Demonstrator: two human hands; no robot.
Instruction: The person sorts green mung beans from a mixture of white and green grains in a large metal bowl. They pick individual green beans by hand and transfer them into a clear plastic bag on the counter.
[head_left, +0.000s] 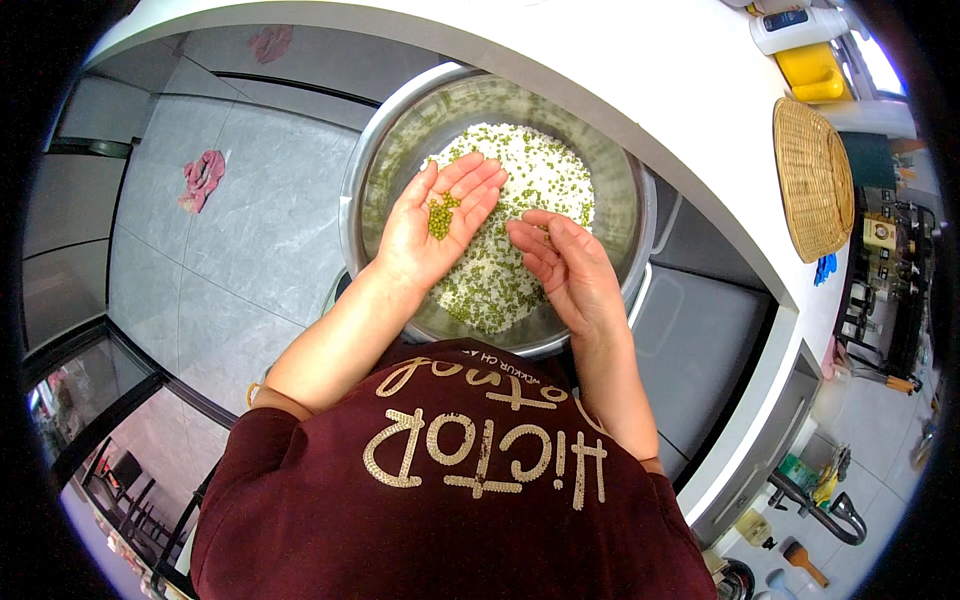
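Observation:
A large stainless steel basin (375, 150) sits before me, holding white rice-like grains mixed with green mung beans (517, 169). Over the basin, my left hand (442, 214) is palm up and slightly cupped, with a small heap of green mung beans (440, 217) resting on it. My right hand (566, 262) hovers above the grain to the right, fingers curled and thumb near the index finger. A few green beans show by its fingertips, but I cannot tell whether they are held or lie behind.
The white countertop (600, 60) curves past the basin's far side. On it stand a wicker basket (814, 180) and a yellow container (817, 73). At right are a sink (772, 435) and a dark faucet (817, 510). A pink cloth (202, 180) lies on the grey tiled floor (262, 202).

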